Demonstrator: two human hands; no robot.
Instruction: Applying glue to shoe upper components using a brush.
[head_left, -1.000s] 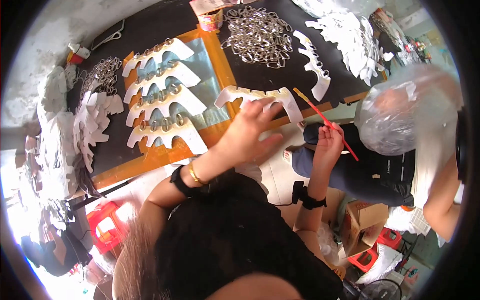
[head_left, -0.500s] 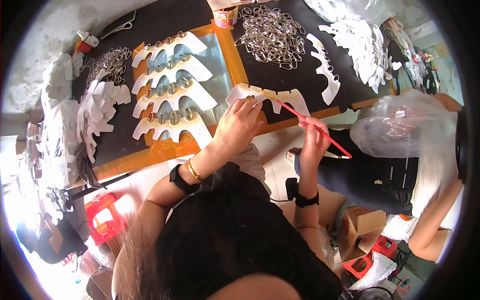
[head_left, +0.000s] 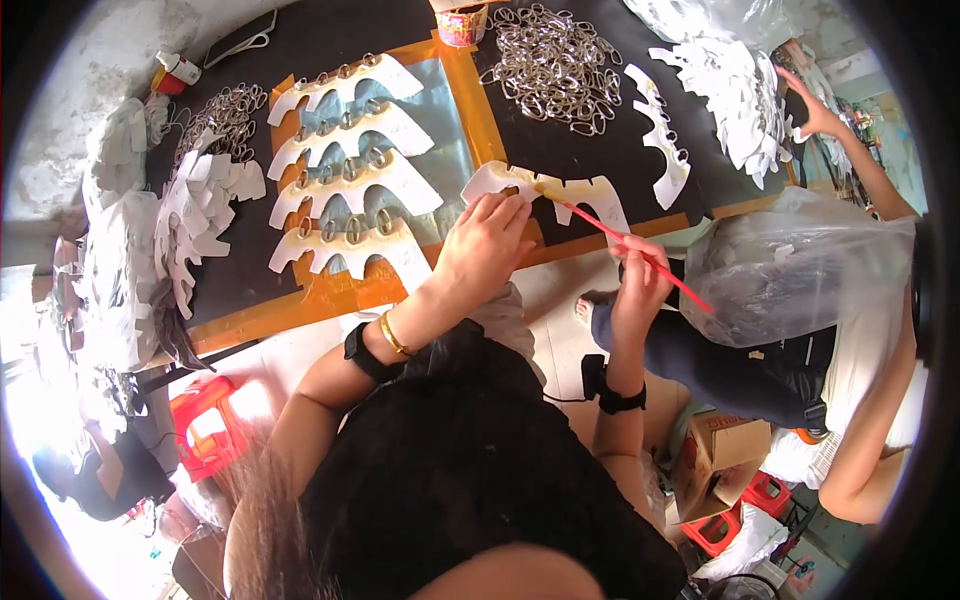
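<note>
A white scalloped piece (head_left: 600, 192), yellowish along its upper edge, lies at the front of the dark table. My left hand (head_left: 488, 242) rests on its left part, fingers stretched out flat. Between the fingers of my right hand (head_left: 642, 278) is a thin red-handled brush (head_left: 598, 225). The brush tip touches the piece's yellowish upper edge, just right of my left fingertips. To the left, several similar white pieces (head_left: 400, 190) lie in a column, metal rings standing along their upper edges.
A heap of metal rings (head_left: 555, 65) lies beyond my hands, by a small tub (head_left: 462, 27). One ringed white strip (head_left: 660, 140) is farther right, near a white pile (head_left: 735, 110). A co-worker's arm (head_left: 868, 165) and a clear plastic bag (head_left: 790, 265) are at right.
The brush tip has shifted slightly along the piece's edge, with my left hand still flat on it. At right, a co-worker's arm has reached forward to the white pile.
</note>
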